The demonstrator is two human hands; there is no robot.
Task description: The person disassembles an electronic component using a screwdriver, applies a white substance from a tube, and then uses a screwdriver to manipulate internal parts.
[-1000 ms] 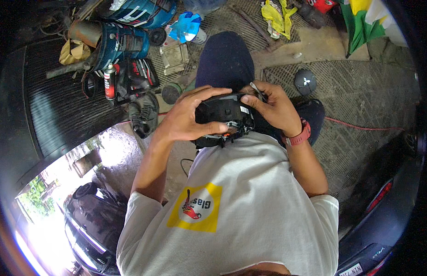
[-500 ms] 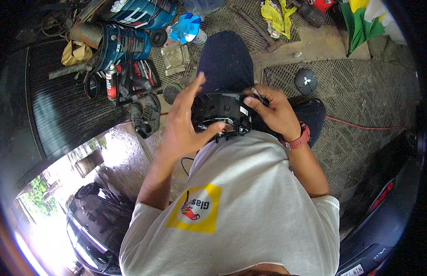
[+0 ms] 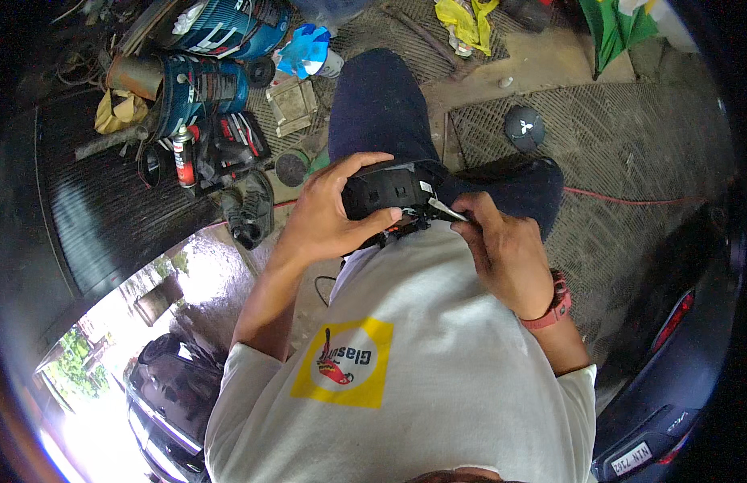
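Note:
A black plastic housing (image 3: 401,181), with a white label and small fittings along its lower edge, rests in my lap against my white shirt. My left hand (image 3: 325,217) grips its left side, fingers over the top and thumb on the lower edge. In my right hand (image 3: 502,258) is a slim metal tool (image 3: 444,208), its flat end at the housing's lower right edge. My right fingers are curled round the tool's other end, which is mostly hidden. My dark-trousered knee (image 3: 377,97) is beyond the housing.
Blue buckets (image 3: 204,92), a spray can (image 3: 183,157) and shoes (image 3: 246,209) are at left. A cap (image 3: 524,129) lies on textured matting. A red cord (image 3: 631,196) crosses at right. A yellow bag (image 3: 466,24) is above. Cars (image 3: 647,410) flank me.
My left hand lifted off and has gripped the housing again. My right hand moved down and right off the housing's top edge, bringing the tool to its lower right edge.

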